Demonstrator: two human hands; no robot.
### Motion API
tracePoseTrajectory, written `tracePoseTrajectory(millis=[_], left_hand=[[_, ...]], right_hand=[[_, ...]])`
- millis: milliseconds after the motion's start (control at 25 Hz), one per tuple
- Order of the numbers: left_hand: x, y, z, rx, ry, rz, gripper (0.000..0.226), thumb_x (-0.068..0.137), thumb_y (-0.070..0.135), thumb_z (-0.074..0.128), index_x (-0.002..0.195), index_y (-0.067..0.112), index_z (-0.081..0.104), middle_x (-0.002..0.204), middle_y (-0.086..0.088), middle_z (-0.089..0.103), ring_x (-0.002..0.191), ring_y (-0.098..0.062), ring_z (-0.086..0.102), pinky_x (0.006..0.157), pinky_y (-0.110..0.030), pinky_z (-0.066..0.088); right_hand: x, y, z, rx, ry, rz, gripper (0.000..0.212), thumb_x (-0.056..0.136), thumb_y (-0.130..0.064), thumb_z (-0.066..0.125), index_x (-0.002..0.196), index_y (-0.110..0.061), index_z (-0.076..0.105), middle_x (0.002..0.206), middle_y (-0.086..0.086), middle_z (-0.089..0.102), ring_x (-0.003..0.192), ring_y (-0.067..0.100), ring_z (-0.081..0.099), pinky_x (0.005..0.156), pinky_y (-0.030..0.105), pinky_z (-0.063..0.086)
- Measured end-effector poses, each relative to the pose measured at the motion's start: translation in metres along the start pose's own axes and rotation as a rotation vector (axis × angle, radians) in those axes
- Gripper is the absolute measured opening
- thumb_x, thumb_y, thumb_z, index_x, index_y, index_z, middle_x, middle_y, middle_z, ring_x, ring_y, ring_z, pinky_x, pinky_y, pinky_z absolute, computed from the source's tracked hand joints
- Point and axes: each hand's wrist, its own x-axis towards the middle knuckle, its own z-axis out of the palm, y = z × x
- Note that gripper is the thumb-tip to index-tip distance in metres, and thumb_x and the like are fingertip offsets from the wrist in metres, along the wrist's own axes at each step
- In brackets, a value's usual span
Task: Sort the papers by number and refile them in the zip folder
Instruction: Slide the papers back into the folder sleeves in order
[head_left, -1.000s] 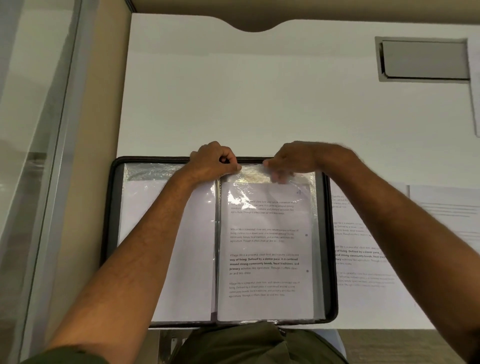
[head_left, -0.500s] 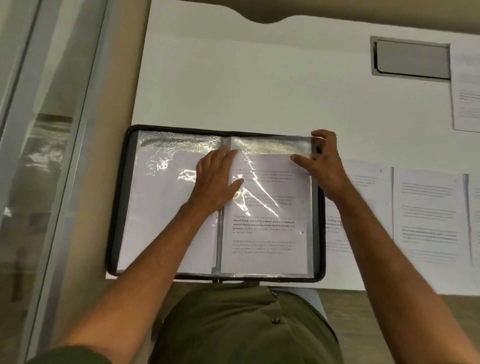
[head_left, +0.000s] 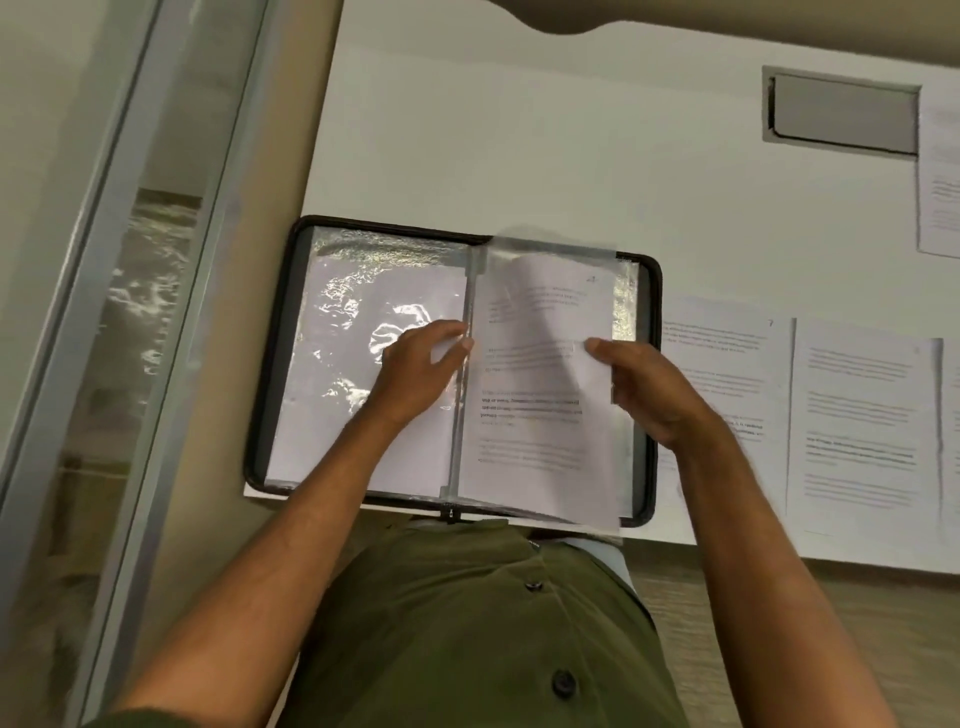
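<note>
I am viewing the open zip folder on the white desk. My left hand is pressing the left sleeve; my right hand is gripping the sleeved page. Loose papers are lying beside the folder.

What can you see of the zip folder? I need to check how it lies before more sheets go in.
The zip folder lies open and flat at the white desk's near edge, dark zip border all round. Glossy clear sleeves hold white sheets. The left hand rests on the left page by the spine; the right hand holds the printed right-hand leaf, lifted and blurred. Its right edge overlaps a loose paper.
</note>
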Motion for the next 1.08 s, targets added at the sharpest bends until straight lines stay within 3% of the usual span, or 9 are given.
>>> tracePoseTrajectory(millis=[80,240,400,520,640,720,800,920,1080], left_hand=[[0.002,0.006,-0.018,-0.21,-0.052,-0.138,0.025,0.102,0.039,0.061,0.12,0.025,0.071,0.117,0.014,0.072,0.107,0.006,0.064,0.107,-0.031,0.048],[0.005,0.012,-0.054,-0.41,-0.122,-0.36,0.056,0.1,0.069,0.039,0.132,0.03,0.064,0.121,0.011,0.074,0.117,-0.011,0.065,0.109,-0.043,0.045],[-0.002,0.014,-0.083,-0.518,-0.104,-0.463,0.07,0.095,0.081,0.021,0.128,0.037,0.065,0.116,0.016,0.075,0.114,-0.008,0.066,0.109,-0.044,0.045],[-0.012,0.019,-0.1,-0.509,-0.065,-0.471,0.051,0.105,0.064,0.018,0.117,0.039,0.061,0.094,0.024,0.073,0.075,0.011,0.067,0.072,-0.01,0.051],[-0.018,0.002,-0.11,-0.611,-0.06,-0.522,0.063,0.097,0.077,0.021,0.127,0.041,0.064,0.125,0.01,0.071,0.102,-0.004,0.071,0.099,-0.028,0.053],[-0.019,-0.017,-0.115,-0.636,-0.05,-0.523,0.076,0.087,0.089,0.029,0.139,0.043,0.059,0.136,0.01,0.066,0.122,-0.011,0.064,0.112,-0.043,0.046],[-0.017,-0.027,-0.115,-0.568,0.011,-0.545,0.079,0.084,0.088,0.043,0.142,0.037,0.057,0.14,0.01,0.062,0.128,-0.013,0.058,0.114,-0.042,0.042],[-0.014,-0.039,-0.107,-0.344,0.179,-0.474,0.04,0.098,0.054,0.06,0.124,0.023,0.064,0.115,0.008,0.068,0.114,-0.018,0.064,0.092,-0.028,0.048],[-0.015,-0.054,-0.095,0.053,0.306,-0.461,0.039,0.094,0.041,0.067,0.123,0.017,0.06,0.114,-0.001,0.067,0.104,-0.026,0.066,0.082,-0.035,0.052]], right_hand=[[0.006,-0.008,0.023,0.195,-0.098,-0.043,0.034,0.095,-0.028,0.064,0.119,-0.006,0.072,0.113,0.012,0.076,0.103,0.025,0.07,0.094,0.039,0.056],[0.019,-0.016,0.079,0.272,-0.24,-0.113,0.044,0.103,-0.04,0.051,0.136,-0.013,0.063,0.126,0.009,0.072,0.118,0.026,0.066,0.107,0.043,0.049],[0.037,-0.01,0.118,0.018,-0.326,-0.094,0.071,0.103,-0.068,0.025,0.141,-0.024,0.065,0.148,-0.006,0.061,0.147,0.012,0.044,0.124,0.043,0.021],[0.034,-0.001,0.138,-0.284,-0.31,-0.177,0.062,0.105,-0.065,0.026,0.139,-0.031,0.065,0.156,-0.01,0.052,0.14,-0.01,0.04,0.119,0.026,0.02],[0.03,0.009,0.149,-0.61,-0.336,-0.293,0.051,0.111,-0.045,0.038,0.143,-0.013,0.06,0.158,0.006,0.048,0.133,-0.013,0.041,0.107,0.006,0.024],[0.037,0.024,0.151,-0.793,-0.339,-0.301,0.054,0.105,-0.059,0.045,0.148,-0.028,0.055,0.167,-0.007,0.036,0.152,-0.006,0.017,0.125,0.019,0.012],[0.047,0.037,0.15,-0.956,-0.329,-0.324,0.06,0.1,-0.068,0.048,0.152,-0.037,0.05,0.171,-0.013,0.025,0.159,0.003,0.005,0.13,0.037,0.008],[0.057,0.051,0.147,-1.117,-0.308,-0.46,0.063,0.1,-0.061,0.056,0.155,-0.032,0.046,0.172,-0.007,0.021,0.161,0.012,0.004,0.131,0.043,0.011],[0.067,0.065,0.14,-1.193,-0.294,-0.584,0.065,0.098,-0.054,0.061,0.156,-0.028,0.046,0.173,-0.001,0.021,0.161,0.019,0.007,0.13,0.05,0.016]])
